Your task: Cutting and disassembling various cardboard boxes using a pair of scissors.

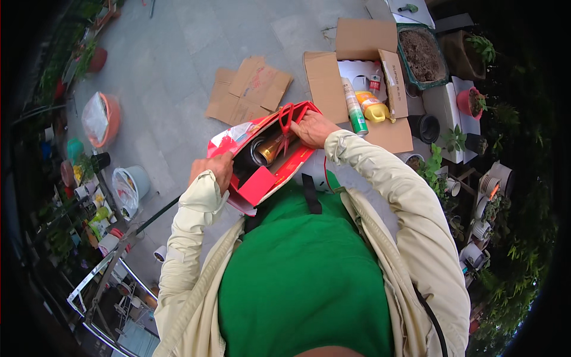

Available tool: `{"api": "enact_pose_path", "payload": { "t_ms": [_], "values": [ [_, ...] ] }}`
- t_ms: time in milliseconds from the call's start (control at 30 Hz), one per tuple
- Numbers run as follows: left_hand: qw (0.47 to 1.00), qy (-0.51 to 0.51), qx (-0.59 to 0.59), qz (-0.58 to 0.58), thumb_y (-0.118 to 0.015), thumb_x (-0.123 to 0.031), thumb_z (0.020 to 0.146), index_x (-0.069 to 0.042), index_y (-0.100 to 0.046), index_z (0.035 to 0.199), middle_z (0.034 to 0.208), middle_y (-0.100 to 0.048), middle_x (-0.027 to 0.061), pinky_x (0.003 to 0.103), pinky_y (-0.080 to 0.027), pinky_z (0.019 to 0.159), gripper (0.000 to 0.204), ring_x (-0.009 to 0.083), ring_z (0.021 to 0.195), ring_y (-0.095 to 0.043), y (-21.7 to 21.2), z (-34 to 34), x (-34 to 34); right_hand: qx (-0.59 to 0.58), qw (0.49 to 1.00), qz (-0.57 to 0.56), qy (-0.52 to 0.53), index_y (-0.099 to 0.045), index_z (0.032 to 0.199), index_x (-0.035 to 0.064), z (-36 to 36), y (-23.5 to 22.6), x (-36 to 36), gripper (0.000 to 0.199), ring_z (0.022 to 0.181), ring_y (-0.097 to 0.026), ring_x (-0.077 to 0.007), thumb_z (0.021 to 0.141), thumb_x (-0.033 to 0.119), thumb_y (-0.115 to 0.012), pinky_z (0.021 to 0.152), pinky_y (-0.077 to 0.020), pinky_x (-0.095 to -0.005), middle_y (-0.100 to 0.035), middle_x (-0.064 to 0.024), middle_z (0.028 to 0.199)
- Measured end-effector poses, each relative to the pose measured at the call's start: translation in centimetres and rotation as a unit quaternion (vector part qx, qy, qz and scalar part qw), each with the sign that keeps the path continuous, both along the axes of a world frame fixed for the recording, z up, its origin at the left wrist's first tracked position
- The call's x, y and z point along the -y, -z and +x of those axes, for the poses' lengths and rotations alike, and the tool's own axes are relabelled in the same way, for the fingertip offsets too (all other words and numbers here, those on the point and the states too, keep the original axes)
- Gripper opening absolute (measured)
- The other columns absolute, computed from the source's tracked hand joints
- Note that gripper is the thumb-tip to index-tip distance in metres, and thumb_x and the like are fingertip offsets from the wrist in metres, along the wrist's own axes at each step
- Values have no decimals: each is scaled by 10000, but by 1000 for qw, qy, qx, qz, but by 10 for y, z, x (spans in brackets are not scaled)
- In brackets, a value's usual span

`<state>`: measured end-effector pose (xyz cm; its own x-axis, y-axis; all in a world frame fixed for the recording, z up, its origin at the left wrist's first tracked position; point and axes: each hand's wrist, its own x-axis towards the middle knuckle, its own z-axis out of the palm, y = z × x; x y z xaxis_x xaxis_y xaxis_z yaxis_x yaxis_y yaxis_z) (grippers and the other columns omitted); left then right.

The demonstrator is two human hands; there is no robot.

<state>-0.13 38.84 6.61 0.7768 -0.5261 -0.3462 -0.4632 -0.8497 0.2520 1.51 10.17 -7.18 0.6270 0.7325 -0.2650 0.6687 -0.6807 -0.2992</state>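
Gripping red box (pixel 257 185); scissors (pixel 286 126) across opening, flattened cardboard (pixel 251 89) and carton (pixel 364 37) beyond.

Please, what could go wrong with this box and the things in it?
The scissors are close to the right hand, so a slip might nick the fingers. If the left hand loses the edge of the red box, it might tip, and the gold can inside could roll out.

The grey floor (pixel 178 65) carries flattened cardboard (pixel 253 89), an open carton (pixel 326 80) — plus an orange tub (pixel 113 116) and pale bucket (pixel 141 179).
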Motion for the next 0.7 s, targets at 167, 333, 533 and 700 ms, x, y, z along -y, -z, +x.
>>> {"api": "enact_pose_path", "payload": {
  "t_ms": [167,333,533,700],
  "values": [
    [1000,-12,15,4,-568,-154,822,-65,-536,822,650,-601,142,453,-456,526,94,354,596,-592,3,1,-12,-37,981,155,111,-467,999,70,-8,-21,3,189,767,-609,-331,841,155,-525,725,-451,-446,-628,-151,733],
    [998,-62,-16,15,-559,-172,839,-90,-520,889,675,-613,155,469,-455,554,103,376,631,-595,13,-7,-6,-79,912,221,336,-479,992,69,-13,-59,15,190,703,-626,-310,878,203,-551,623,-469,-407,-624,-137,730],
    [992,-123,10,3,-546,-162,844,-93,-523,930,708,-620,158,482,-454,561,113,378,638,-597,19,-13,-4,-182,862,190,433,-544,1007,84,-15,-102,19,256,606,-599,-328,921,321,-505,586,-451,-433,-587,-111,607],
    [985,-155,59,-43,-567,-133,818,-63,-542,888,770,-600,140,452,-461,578,102,357,692,-600,18,-15,-3,-256,810,264,457,-495,986,44,-15,-121,5,210,616,-594,-347,910,237,-526,585,-445,-446,-591,-146,632]
  ]
}}
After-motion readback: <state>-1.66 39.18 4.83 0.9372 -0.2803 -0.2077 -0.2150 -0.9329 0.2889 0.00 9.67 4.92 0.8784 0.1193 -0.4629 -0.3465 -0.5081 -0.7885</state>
